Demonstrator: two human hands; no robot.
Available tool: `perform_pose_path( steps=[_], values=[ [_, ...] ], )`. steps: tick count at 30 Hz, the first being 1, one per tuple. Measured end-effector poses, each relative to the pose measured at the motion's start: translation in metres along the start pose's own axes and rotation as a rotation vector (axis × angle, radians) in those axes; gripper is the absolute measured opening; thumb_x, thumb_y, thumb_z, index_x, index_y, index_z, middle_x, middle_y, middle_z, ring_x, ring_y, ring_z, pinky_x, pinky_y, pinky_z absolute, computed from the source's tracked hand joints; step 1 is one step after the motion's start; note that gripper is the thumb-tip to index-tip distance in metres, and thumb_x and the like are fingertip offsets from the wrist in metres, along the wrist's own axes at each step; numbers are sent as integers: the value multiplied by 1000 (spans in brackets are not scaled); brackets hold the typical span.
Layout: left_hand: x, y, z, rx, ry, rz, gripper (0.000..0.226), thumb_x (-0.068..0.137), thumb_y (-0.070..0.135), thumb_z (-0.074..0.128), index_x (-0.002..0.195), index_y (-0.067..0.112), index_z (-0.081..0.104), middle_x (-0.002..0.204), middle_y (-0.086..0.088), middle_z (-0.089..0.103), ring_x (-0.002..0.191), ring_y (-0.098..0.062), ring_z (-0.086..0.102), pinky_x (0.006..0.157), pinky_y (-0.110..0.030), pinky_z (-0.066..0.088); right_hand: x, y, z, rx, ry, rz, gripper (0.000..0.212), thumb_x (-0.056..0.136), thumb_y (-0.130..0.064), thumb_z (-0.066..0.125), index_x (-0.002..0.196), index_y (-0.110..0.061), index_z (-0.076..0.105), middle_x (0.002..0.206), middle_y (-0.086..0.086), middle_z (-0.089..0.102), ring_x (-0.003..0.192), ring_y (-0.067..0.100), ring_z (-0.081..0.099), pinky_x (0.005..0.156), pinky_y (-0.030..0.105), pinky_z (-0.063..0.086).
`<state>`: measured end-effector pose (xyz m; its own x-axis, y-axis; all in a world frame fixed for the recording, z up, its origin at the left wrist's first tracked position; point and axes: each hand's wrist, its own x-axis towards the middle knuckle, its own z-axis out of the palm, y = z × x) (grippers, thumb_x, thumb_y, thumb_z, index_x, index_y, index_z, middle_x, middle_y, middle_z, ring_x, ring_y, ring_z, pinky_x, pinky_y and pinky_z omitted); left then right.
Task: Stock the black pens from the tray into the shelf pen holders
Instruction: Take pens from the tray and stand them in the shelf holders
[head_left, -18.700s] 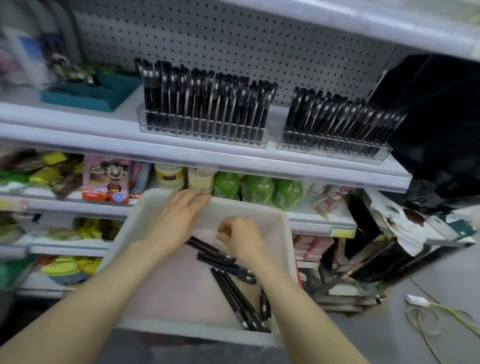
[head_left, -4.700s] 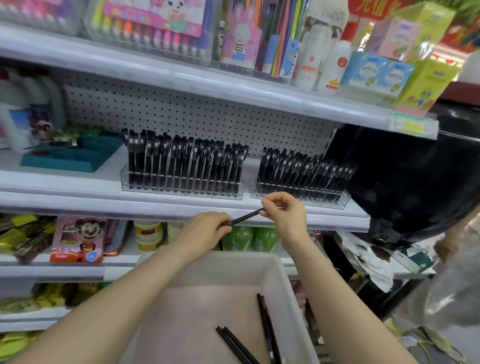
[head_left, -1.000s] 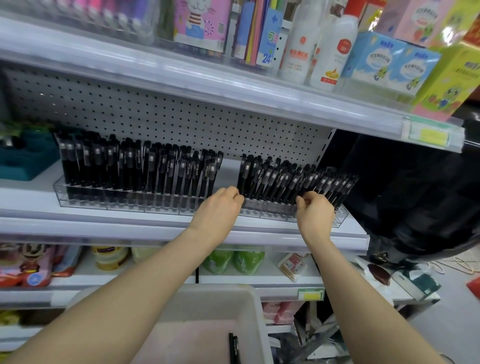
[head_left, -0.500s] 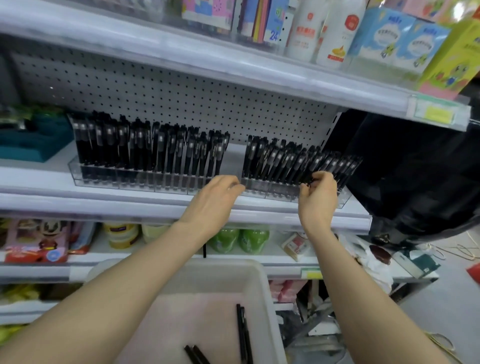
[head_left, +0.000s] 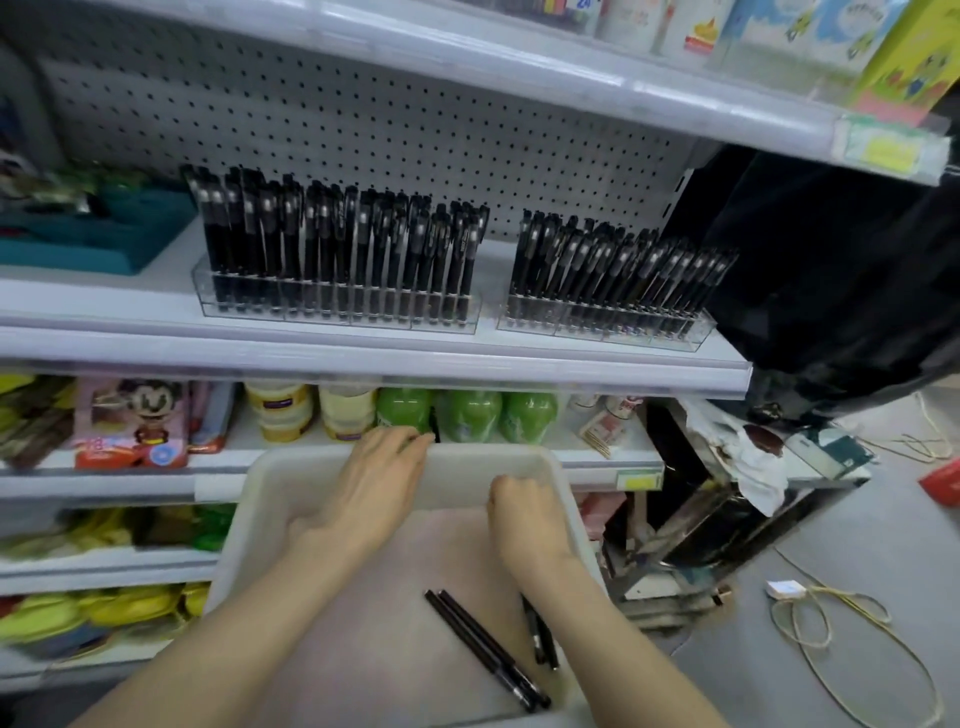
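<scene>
Two hands were down at the white tray (head_left: 244, 525), set apart from each other. The left hand (head_left: 374, 483) lay palm down with its fingers straight and close together, reaching across the tray's far rim, fingertips at or just past the edge. The right hand (head_left: 524, 514) sat inside the tray near the far wall, knuckles up, fingers curled under into a loose fist that gripped nothing visible. Both forearms rose from the bottom of the view, the left slanting in from the lower left, the right from the lower right, and both passed over the tray.

On the tray floor lay black pens: one pair (head_left: 483, 649) side by side on a diagonal between the forearms, and a second pair (head_left: 537, 636) just beside the right forearm, partly hidden by it.

On the shelf (head_left: 363, 358) above stood two clear holders, the left pen holder (head_left: 337, 312) and the right pen holder (head_left: 602, 325), both packed with black pens; those on the left stood near upright, those on the right leaned rightward.
</scene>
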<state>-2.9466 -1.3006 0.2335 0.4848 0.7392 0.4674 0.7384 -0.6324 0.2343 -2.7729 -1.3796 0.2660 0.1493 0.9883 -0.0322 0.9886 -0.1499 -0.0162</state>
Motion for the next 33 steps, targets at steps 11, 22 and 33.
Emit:
perform_pose_path(
  steps=[11,22,33],
  values=[
    [0,-3,6,31,4,11,43,70,-3,69,112,5,69,83,-10,63,72,-33,58,88,-42,47,-12,-9,11,-28,-204,91,35,89,8,43,121,-4,50,121,16,61,114,34,58,88,40,47],
    [13,1,-21,-171,-136,-43,36,100,22,47,135,16,56,123,-4,58,113,-27,52,94,-32,38,22,-2,-39,655,-92,111,23,81,-15,65,102,-21,63,84,-3,65,84,24,65,79,39,57],
    [50,24,-67,-266,-154,-17,21,96,40,52,106,28,66,102,9,70,96,-16,63,77,-31,46,44,12,-100,1435,242,250,17,90,2,62,105,-4,57,72,6,63,61,15,64,65,25,55]
  ],
)
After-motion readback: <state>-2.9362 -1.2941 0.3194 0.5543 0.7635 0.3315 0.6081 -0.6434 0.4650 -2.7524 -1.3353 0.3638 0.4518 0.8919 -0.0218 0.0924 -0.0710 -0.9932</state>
